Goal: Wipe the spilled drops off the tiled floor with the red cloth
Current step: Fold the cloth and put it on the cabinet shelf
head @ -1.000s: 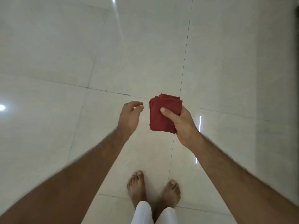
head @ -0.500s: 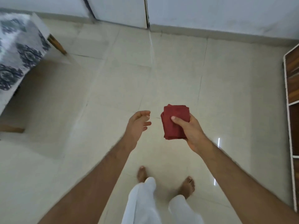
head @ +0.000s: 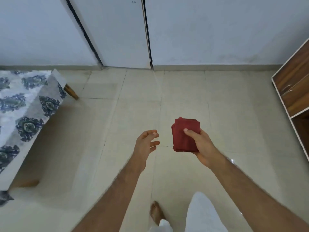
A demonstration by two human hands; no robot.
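My right hand [head: 201, 144] grips a folded red cloth [head: 183, 136] in front of me, thumb on top and fingers underneath. To its left, my left hand [head: 146, 143] hovers with loosely curled fingers and holds nothing. Both hands are well above the pale tiled floor [head: 133, 111]. I cannot make out spilled drops on the tiles; a small dark speck lies near the middle between the hands.
A bed with a white and blue patterned sheet [head: 21, 111] and wooden legs stands at the left. A wooden cabinet [head: 296, 84] stands at the right edge. A white wall and door [head: 113, 30] close the far side. My bare foot [head: 156, 212] and white trouser leg are below.
The view has tilted up from the floor to the room, bringing the wall, door, bed and cabinet into sight. My legs stepped forward. The right hand kept hold of the cloth.
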